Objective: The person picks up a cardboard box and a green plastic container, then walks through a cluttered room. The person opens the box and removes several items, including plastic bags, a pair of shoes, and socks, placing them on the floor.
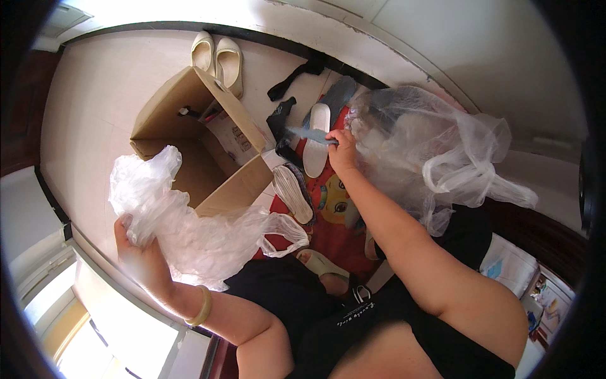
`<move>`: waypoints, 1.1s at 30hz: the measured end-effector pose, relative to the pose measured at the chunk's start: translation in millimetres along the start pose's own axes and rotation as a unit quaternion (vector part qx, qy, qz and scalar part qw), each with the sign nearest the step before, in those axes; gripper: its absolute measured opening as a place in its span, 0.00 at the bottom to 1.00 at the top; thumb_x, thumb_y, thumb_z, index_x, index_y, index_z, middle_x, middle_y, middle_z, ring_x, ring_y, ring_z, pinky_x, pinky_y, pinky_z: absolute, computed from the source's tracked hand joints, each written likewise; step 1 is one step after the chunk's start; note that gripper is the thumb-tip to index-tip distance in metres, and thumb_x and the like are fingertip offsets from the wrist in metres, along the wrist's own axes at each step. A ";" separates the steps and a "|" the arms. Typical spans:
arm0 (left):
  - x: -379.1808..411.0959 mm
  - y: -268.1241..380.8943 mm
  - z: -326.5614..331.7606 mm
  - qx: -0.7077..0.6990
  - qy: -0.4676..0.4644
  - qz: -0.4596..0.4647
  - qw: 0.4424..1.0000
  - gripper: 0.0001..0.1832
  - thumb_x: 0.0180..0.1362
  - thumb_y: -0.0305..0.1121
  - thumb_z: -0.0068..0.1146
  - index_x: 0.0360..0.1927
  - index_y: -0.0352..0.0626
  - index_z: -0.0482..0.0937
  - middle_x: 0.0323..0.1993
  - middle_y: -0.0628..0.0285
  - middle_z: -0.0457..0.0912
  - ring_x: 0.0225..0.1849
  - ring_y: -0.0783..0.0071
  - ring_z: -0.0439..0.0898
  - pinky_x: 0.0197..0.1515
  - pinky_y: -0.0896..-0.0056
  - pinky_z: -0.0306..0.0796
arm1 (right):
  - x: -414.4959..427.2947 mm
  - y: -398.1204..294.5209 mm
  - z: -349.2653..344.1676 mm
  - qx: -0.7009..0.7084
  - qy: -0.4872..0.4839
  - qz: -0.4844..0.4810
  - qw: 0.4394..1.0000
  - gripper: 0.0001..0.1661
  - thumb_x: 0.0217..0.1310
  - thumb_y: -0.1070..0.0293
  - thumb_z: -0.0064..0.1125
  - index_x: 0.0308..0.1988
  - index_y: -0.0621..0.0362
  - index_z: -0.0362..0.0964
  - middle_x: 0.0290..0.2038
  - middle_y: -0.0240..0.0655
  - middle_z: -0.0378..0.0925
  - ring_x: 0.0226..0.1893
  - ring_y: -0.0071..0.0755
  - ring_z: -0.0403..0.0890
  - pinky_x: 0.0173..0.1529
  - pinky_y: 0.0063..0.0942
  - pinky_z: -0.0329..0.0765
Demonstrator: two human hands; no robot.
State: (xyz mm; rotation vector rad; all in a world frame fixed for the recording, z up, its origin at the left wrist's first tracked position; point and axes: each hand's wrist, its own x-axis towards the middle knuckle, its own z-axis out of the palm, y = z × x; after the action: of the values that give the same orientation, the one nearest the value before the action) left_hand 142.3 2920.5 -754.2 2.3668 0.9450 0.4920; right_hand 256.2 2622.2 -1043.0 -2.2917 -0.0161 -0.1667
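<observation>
My left hand (144, 260), with a bangle at its wrist, grips a crumpled white plastic bag (203, 241) that hangs across my lap side. Between the fingers of my right hand (342, 150) is the end of a thin grey-blue insole (307, 134), pointing left. Beneath it lies a white insole (316, 154), and another grey-blue insole (342, 92) rests farther up. A striped insole or shoe sole (293, 193), edged with plaid cloth, sits nearer to me on a red cartoon mat (326, 232). Right of my hand bulges a large clear plastic bag (407, 137), its contents blurred by the film.
An open cardboard box (165, 106) stands on the tiled floor at left, with a few small things inside. Behind it is a pair of cream shoes (229, 64). Black socks (294, 81) lie along the wall (426, 47). My slippered foot (326, 265) is below.
</observation>
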 end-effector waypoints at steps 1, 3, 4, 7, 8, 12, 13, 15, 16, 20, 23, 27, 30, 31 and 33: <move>-0.1 3.1 0.5 0.000 -0.001 -0.006 1.000 0.16 0.43 0.19 0.47 0.40 0.35 0.69 0.32 0.59 0.74 0.36 0.73 0.71 0.43 0.75 0.64 | 4.1 -7.2 -5.0 0.013 0.039 -0.042 0.998 0.14 0.32 0.83 0.50 0.25 0.52 0.69 0.29 0.35 0.68 0.34 0.43 0.68 0.39 0.33 0.66; 0.7 3.5 -0.4 0.004 -0.002 -0.005 1.000 0.16 0.43 0.20 0.49 0.40 0.36 0.70 0.32 0.60 0.75 0.35 0.73 0.71 0.42 0.76 0.65 | 5.5 -17.9 -14.9 0.036 0.034 -0.026 0.998 0.16 0.31 0.86 0.48 0.24 0.52 0.70 0.35 0.37 0.69 0.41 0.44 0.66 0.47 0.32 0.63; 1.9 1.2 -1.3 0.008 -0.002 0.002 1.000 0.16 0.43 0.20 0.52 0.40 0.37 0.70 0.32 0.60 0.76 0.35 0.73 0.72 0.41 0.76 0.66 | 6.0 -18.9 -19.3 0.036 0.039 -0.035 0.998 0.17 0.31 0.86 0.48 0.24 0.52 0.71 0.37 0.37 0.69 0.43 0.45 0.66 0.48 0.32 0.63; 2.2 0.6 -2.3 0.005 -0.002 0.010 1.000 0.16 0.43 0.20 0.53 0.40 0.38 0.71 0.32 0.61 0.76 0.35 0.74 0.73 0.40 0.77 0.66 | 12.7 -16.8 -28.9 0.068 0.037 -0.039 0.996 0.18 0.31 0.87 0.47 0.24 0.52 0.72 0.44 0.39 0.68 0.47 0.45 0.65 0.52 0.32 0.62; 1.9 0.7 -2.6 0.001 -0.002 0.010 1.000 0.16 0.43 0.20 0.53 0.39 0.38 0.71 0.32 0.62 0.76 0.35 0.74 0.73 0.40 0.77 0.66 | 16.6 -15.4 -31.2 0.083 0.033 -0.037 0.995 0.18 0.31 0.88 0.46 0.24 0.53 0.73 0.47 0.40 0.68 0.49 0.45 0.65 0.53 0.31 0.61; 1.3 -1.1 -2.2 -0.003 0.005 0.008 1.000 0.16 0.42 0.19 0.52 0.39 0.38 0.71 0.32 0.62 0.76 0.35 0.75 0.73 0.40 0.78 0.66 | 34.9 -18.7 -40.4 0.159 -0.007 -0.030 0.987 0.18 0.33 0.89 0.42 0.25 0.58 0.73 0.47 0.41 0.69 0.47 0.40 0.70 0.51 0.26 0.65; 1.1 0.6 -2.0 -0.007 0.003 0.005 1.000 0.16 0.42 0.19 0.52 0.39 0.38 0.71 0.32 0.62 0.76 0.35 0.75 0.72 0.40 0.78 0.66 | 39.6 -21.1 -41.5 0.193 -0.014 -0.020 0.981 0.18 0.33 0.89 0.42 0.25 0.58 0.73 0.45 0.40 0.70 0.46 0.38 0.70 0.50 0.26 0.65; 1.0 2.2 -1.9 -0.010 0.002 0.005 1.000 0.16 0.42 0.18 0.52 0.39 0.37 0.71 0.32 0.62 0.76 0.35 0.75 0.72 0.40 0.78 0.66 | 48.3 -27.5 -44.4 0.261 -0.032 0.000 0.965 0.17 0.35 0.90 0.42 0.25 0.59 0.73 0.42 0.39 0.73 0.44 0.35 0.72 0.50 0.24 0.66; 0.9 2.5 -1.9 -0.010 0.004 0.006 1.000 0.16 0.42 0.18 0.52 0.39 0.37 0.71 0.32 0.62 0.76 0.35 0.75 0.72 0.40 0.78 0.66 | 52.4 -31.6 -45.6 0.289 -0.015 0.006 0.957 0.17 0.35 0.90 0.41 0.25 0.60 0.73 0.39 0.39 0.74 0.42 0.34 0.73 0.47 0.24 0.67; 0.5 1.9 -3.2 0.002 0.008 -0.003 1.000 0.17 0.41 0.18 0.51 0.39 0.37 0.70 0.32 0.62 0.76 0.35 0.74 0.72 0.40 0.78 0.66 | 62.1 -45.7 -54.7 0.368 -0.045 0.103 0.923 0.13 0.39 0.87 0.42 0.25 0.61 0.71 0.28 0.36 0.75 0.31 0.29 0.75 0.37 0.23 0.70; 1.5 -1.4 -2.0 -0.009 0.003 0.011 1.000 0.17 0.41 0.18 0.51 0.39 0.36 0.70 0.32 0.61 0.76 0.35 0.73 0.72 0.41 0.78 0.65 | 56.2 -46.4 -54.6 0.231 -0.168 0.055 0.957 0.09 0.40 0.80 0.45 0.26 0.60 0.71 0.23 0.37 0.74 0.25 0.30 0.75 0.31 0.24 0.70; 1.6 3.4 -0.8 0.003 -0.006 -0.011 1.000 0.17 0.41 0.18 0.48 0.39 0.35 0.69 0.32 0.59 0.75 0.36 0.72 0.71 0.42 0.76 0.65 | 16.6 -51.9 -21.7 0.021 -0.384 -0.008 0.923 0.10 0.40 0.72 0.47 0.28 0.57 0.73 0.27 0.42 0.74 0.30 0.45 0.75 0.36 0.34 0.71; 1.1 9.2 0.7 0.006 -0.008 0.000 1.000 0.17 0.41 0.19 0.43 0.39 0.34 0.69 0.31 0.58 0.74 0.35 0.71 0.71 0.43 0.75 0.64 | -25.8 -19.0 19.7 0.080 -0.310 -0.012 0.947 0.15 0.39 0.72 0.52 0.35 0.57 0.70 0.35 0.44 0.72 0.40 0.46 0.72 0.44 0.34 0.69; 0.5 8.1 0.8 0.003 -0.005 0.007 1.000 0.18 0.41 0.19 0.42 0.39 0.33 0.69 0.31 0.58 0.74 0.35 0.71 0.71 0.42 0.75 0.64 | -28.1 -10.9 27.9 0.050 -0.244 -0.020 0.968 0.18 0.38 0.71 0.55 0.37 0.58 0.68 0.38 0.45 0.71 0.43 0.46 0.70 0.45 0.35 0.69; -1.0 7.0 -0.1 -0.002 -0.005 0.008 1.000 0.18 0.40 0.18 0.42 0.39 0.33 0.69 0.31 0.58 0.74 0.35 0.71 0.70 0.42 0.76 0.63 | -17.4 3.5 36.0 -0.021 -0.126 0.185 0.974 0.23 0.37 0.67 0.59 0.39 0.57 0.66 0.41 0.45 0.69 0.44 0.46 0.70 0.47 0.34 0.68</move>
State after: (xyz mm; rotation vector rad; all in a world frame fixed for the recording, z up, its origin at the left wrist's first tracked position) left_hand 145.2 2915.6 -750.0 2.3724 0.9212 0.4860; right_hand 243.3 2647.5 -1071.4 -2.2985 0.2832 0.3193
